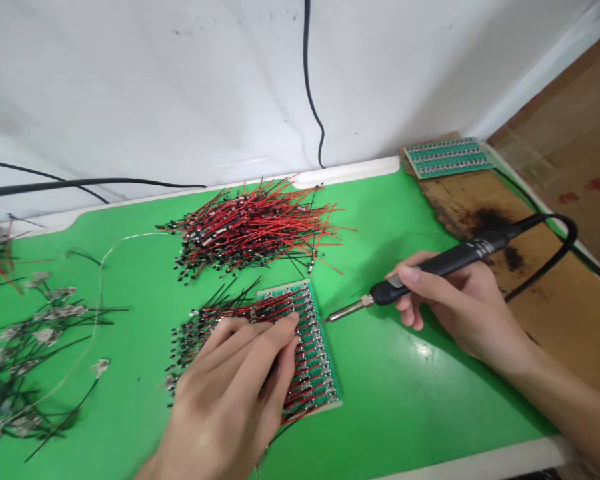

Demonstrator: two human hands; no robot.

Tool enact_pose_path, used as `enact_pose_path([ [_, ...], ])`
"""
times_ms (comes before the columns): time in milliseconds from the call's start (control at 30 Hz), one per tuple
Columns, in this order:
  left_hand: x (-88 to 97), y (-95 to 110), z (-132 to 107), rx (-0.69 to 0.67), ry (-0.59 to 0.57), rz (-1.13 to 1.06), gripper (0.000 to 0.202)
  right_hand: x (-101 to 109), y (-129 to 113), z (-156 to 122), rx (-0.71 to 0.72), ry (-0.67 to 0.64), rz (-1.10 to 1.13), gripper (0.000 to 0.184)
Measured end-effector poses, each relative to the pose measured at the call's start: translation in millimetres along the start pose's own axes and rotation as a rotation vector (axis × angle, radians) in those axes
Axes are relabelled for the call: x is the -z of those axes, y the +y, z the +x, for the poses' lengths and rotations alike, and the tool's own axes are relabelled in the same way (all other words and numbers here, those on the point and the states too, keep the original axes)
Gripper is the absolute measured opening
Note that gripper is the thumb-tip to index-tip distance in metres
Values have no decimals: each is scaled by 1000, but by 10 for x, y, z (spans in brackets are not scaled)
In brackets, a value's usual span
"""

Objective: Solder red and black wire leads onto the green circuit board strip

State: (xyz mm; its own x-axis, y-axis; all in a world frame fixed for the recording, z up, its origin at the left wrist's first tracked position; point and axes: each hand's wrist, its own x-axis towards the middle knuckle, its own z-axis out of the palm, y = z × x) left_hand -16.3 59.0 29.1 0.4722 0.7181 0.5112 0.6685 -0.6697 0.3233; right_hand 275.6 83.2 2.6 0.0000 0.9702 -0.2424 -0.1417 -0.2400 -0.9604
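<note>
A green circuit board (316, 360) lies on the green mat (390, 400), with rows of red and black wires (215, 323) soldered along it. My left hand (235, 393) lies flat on those wires, fingers stretched out and pressing them down onto the board. My right hand (455, 300) grips a black soldering iron (445, 263) like a pen. Its metal tip (340, 312) points left and sits just off the board's upper right edge. A thin strand of solder wire (100, 287) curves across the mat at left.
A pile of loose red and black wires (255, 227) lies behind the board. Black wired parts (30, 353) are scattered at the left. Another green board (447, 157) rests on a scorched wooden plank (480, 207) at back right. Black cables (313, 87) hang down the white wall.
</note>
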Motion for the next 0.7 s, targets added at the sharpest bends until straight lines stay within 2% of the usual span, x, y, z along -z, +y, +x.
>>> enact_pose_path([
  [200,5,14,-5,-4,-12,-20,24,-29,-8,5,-1,26,-8,35],
  [367,23,-22,7,-7,-25,-24,22,-90,-47,-22,-10,106,15,36],
  [533,12,-7,51,-6,-34,-30,24,-74,-35,-14,-1,79,21,36],
  [633,121,10,4,32,-51,-41,25,-48,-20,-3,5,62,21,37],
  [700,299,-76,-89,102,-30,-9,26,-36,-10,2,12,51,25,37],
])
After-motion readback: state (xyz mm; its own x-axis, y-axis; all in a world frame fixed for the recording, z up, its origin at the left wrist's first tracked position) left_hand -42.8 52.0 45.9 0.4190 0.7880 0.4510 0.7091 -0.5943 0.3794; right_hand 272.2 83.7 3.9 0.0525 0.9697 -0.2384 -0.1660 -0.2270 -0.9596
